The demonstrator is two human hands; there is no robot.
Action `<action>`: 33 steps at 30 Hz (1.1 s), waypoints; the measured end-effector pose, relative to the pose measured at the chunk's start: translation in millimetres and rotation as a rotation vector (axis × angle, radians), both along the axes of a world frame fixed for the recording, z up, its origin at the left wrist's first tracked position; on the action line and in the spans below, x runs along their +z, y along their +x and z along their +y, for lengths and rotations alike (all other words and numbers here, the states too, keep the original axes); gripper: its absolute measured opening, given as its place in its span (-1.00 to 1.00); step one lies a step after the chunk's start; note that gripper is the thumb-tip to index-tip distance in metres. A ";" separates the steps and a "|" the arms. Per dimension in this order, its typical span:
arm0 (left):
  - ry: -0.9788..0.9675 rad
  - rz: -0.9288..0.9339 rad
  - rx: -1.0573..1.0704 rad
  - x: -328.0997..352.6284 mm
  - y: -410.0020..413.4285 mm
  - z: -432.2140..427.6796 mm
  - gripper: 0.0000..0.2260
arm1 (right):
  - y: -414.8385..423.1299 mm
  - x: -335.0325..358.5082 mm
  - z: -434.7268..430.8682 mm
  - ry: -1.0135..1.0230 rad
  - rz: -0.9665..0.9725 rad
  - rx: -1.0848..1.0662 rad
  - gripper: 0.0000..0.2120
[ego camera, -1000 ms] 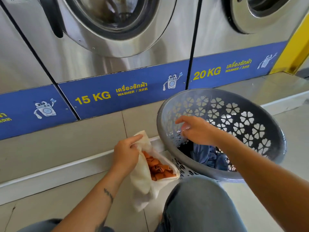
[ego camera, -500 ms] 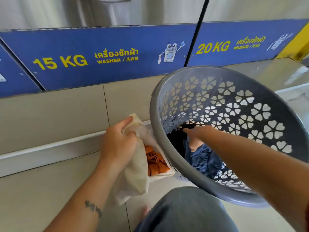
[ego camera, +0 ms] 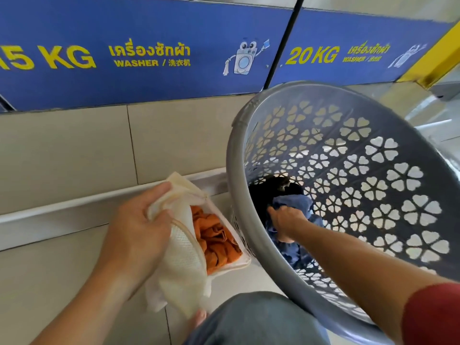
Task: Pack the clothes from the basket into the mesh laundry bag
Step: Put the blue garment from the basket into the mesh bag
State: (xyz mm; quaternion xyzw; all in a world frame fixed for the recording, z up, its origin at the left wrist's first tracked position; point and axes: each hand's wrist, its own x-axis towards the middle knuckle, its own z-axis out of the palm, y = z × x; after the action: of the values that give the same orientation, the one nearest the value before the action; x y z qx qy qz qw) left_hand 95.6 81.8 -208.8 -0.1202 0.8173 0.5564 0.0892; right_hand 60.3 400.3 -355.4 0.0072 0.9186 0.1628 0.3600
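Observation:
A grey plastic basket (ego camera: 388, 185) with flower-shaped holes stands tilted at the right. Deep inside it my right hand (ego camera: 286, 220) grips a blue garment (ego camera: 293, 202), with a dark garment (ego camera: 271, 190) behind it. My left hand (ego camera: 137, 227) holds the cream mesh laundry bag (ego camera: 184, 257) by its rim, mouth open toward the basket. An orange garment (ego camera: 214, 240) lies bunched inside the bag. The bag hangs just left of the basket's rim.
Washing machines with blue labelled panels (ego camera: 149, 56) stand behind, on a beige tiled plinth (ego camera: 74, 150) with a white ledge. My knee in grey trousers (ego camera: 254, 319) is at the bottom, and a yellow post (ego camera: 440, 63) is at the far right.
My right hand has gone from the basket's rim down to its bottom and closed on the blue garment. The view has dropped lower and closer. My left hand keeps the bag.

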 end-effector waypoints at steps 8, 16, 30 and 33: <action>-0.011 0.139 -0.033 30.2 5.9 1.0 -0.61 | -19.1 59.8 -4.3 -0.197 0.047 0.066 -0.49; -0.082 0.236 -0.068 69.5 34.7 -21.8 -0.61 | 0.4 152.6 -23.6 -0.657 0.213 -0.112 -0.80; 0.175 0.436 -0.023 169.9 58.6 -47.2 -0.60 | 98.7 302.9 -166.6 -1.819 0.655 -0.475 -0.88; 0.299 0.390 -0.044 171.3 61.7 -50.7 -0.62 | 104.1 275.9 -199.6 -1.440 0.626 -0.050 -0.89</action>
State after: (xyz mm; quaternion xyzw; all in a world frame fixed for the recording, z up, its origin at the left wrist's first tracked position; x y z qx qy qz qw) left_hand 157.2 31.0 -37.4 0.0219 0.7299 0.6819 -0.0411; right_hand 164.4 200.7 -79.5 -0.1615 0.8563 -0.4905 0.0040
